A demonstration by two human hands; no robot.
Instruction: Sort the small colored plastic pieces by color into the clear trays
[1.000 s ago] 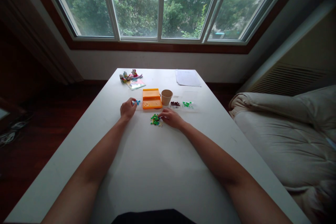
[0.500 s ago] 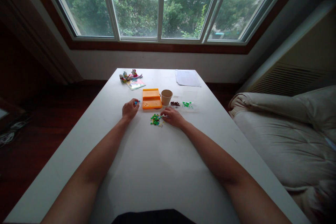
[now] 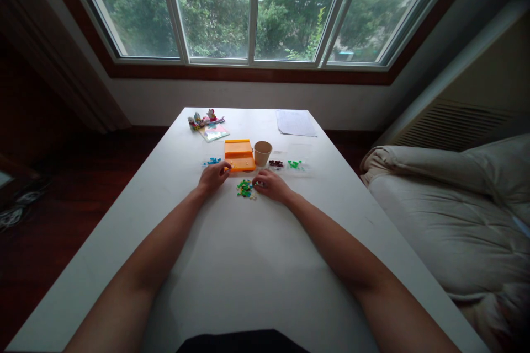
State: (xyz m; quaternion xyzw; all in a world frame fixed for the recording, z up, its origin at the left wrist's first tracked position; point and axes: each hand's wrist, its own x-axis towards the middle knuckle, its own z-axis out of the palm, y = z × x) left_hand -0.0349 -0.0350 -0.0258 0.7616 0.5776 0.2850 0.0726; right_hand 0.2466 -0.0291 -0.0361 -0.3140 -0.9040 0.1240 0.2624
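A small heap of mixed green, yellow and blue plastic pieces (image 3: 245, 188) lies on the white table between my hands. My left hand (image 3: 213, 177) is at the front left corner of an orange open case (image 3: 240, 163), fingers bent and tips close together. Anything between those tips is too small to make out. Beside the heap rests my right hand (image 3: 271, 183), its fingers curled in a pinch at the heap's right edge; what they hold is hidden. Just beyond the left hand, blue pieces (image 3: 213, 160) sit in a clear tray. A few tiny pale pieces lie in the orange case.
A brown paper cup (image 3: 263, 153) stands right of the case. Farther right are dark brown pieces (image 3: 276, 164) and green pieces (image 3: 295, 165) in clear trays. Small figures (image 3: 202, 120), a packet (image 3: 215, 132) and paper sheets (image 3: 295, 123) lie at the far end.
My left hand has moved right and slightly nearer, from the blue pieces to the orange case's corner, uncovering the blue pieces. My right hand has stayed almost in place by the heap.
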